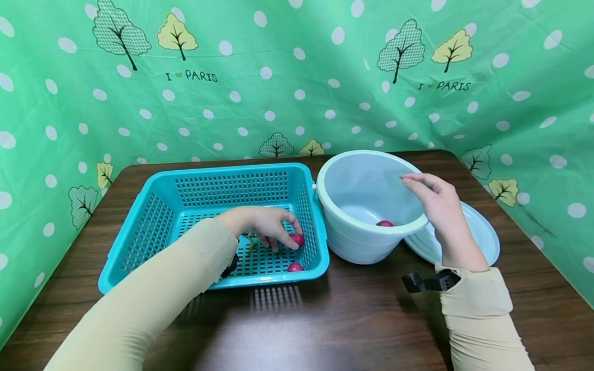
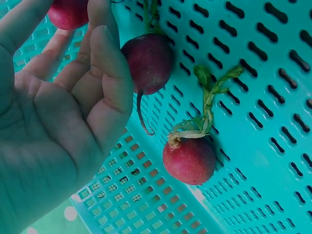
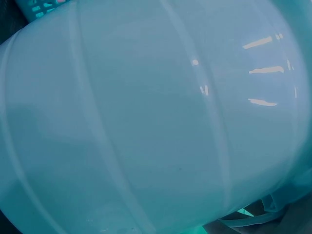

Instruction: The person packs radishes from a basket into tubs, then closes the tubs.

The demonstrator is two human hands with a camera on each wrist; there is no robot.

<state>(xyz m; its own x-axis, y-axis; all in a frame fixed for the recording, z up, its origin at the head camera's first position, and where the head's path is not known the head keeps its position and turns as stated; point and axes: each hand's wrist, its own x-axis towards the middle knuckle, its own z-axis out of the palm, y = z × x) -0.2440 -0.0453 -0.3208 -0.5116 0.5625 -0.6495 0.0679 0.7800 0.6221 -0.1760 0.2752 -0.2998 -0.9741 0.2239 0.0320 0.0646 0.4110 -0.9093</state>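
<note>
The work looked partly done: one radish lay in the bucket; a dark radish and a leafy radish remained in the basket, where the left hand pinched another radish. The right hand, fingers loose, seemingly empty, hung near the bucket's rim.

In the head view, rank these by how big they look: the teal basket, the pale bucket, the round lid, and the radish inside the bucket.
1. Teal basket
2. Pale bucket
3. Round lid, partly hidden, so judged by what shows
4. Radish inside the bucket
</note>
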